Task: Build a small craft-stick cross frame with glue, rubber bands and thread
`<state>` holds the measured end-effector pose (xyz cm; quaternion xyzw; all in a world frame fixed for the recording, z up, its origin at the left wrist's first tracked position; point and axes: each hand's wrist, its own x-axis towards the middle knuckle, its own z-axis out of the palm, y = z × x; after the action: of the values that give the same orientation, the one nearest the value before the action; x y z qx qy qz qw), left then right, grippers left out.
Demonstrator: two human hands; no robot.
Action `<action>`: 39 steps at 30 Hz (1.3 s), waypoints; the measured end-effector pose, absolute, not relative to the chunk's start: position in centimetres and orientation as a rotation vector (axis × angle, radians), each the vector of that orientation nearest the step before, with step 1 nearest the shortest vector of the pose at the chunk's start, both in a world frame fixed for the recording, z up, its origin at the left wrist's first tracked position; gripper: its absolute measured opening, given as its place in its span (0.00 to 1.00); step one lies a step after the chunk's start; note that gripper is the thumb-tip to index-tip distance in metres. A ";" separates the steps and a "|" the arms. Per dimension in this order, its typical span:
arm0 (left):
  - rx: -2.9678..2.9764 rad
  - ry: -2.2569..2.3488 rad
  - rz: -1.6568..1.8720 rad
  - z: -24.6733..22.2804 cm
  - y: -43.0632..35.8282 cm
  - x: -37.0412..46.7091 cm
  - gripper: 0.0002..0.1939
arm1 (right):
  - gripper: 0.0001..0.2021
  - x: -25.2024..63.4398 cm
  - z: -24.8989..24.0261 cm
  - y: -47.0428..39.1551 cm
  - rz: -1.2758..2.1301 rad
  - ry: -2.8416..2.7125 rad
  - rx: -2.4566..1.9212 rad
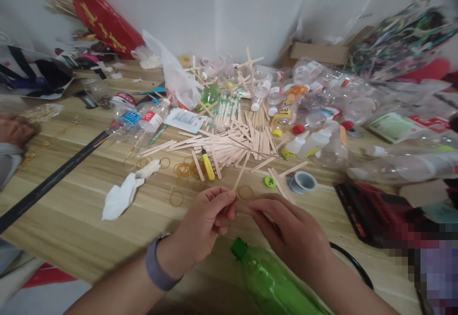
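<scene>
My left hand is closed in a pinch around a thin wooden craft stick, which slants up and away from the fingertips. Beside it, my right hand has thumb and fingers pressed together; what they hold, if anything, is too small to make out. A rubber band shows just beyond the gap between both hands. Under my right forearm lies a green plastic bottle with a green cap. Farther ahead are a yellow-handled screwdriver and a pile of craft sticks.
Rubber bands and a crumpled white tissue lie left of centre. A wire spool and glue bottles stand to the right, near many clear plastic bottles. Another person's hand rests at the left edge.
</scene>
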<state>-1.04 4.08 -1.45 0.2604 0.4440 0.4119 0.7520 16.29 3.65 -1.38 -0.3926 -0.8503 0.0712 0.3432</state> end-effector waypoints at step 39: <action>0.508 1.027 0.817 -2.1 5.0 -1.8 0.12 | 0.10 16.1 -1.9 3.5 -0.338 -2.433 -0.895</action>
<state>-1.75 4.99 -2.15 0.2334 0.4722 0.3757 0.7625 16.09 3.49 -1.93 -0.3305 -0.8985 -0.1247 0.2607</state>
